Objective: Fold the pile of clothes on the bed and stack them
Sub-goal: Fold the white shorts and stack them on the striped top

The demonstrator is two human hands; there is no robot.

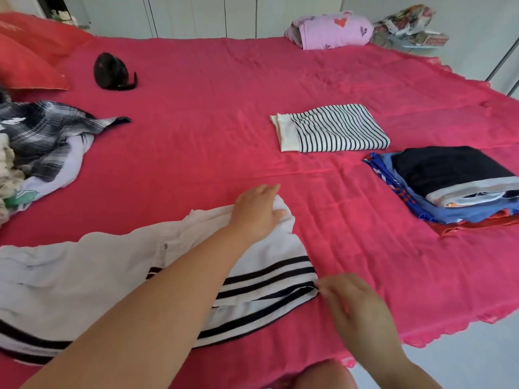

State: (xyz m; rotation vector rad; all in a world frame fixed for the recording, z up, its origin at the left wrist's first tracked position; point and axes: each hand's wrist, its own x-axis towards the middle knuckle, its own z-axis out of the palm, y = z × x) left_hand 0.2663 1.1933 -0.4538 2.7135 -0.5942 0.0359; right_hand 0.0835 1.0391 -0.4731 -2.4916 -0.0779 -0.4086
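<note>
A white garment with black stripes [84, 276] lies spread across the near part of the red bed [210, 108]. My left hand [257, 211] rests flat on its far corner, fingers straight. My right hand [348, 299] pinches the striped hem at the garment's right edge. A folded black-and-white striped top [331, 129] lies alone further back. At the right a stack of folded clothes [449, 181] has a dark piece on top. An unfolded pile [36, 144] with a plaid shirt sits at the left edge.
Red pillows [28, 51] and a small black object [112, 71] lie at the far left. A rolled pink blanket [331, 30] and a printed bundle [407, 23] sit at the far edge. The bed's scalloped edge [421, 329] runs along the right, with pale floor beyond.
</note>
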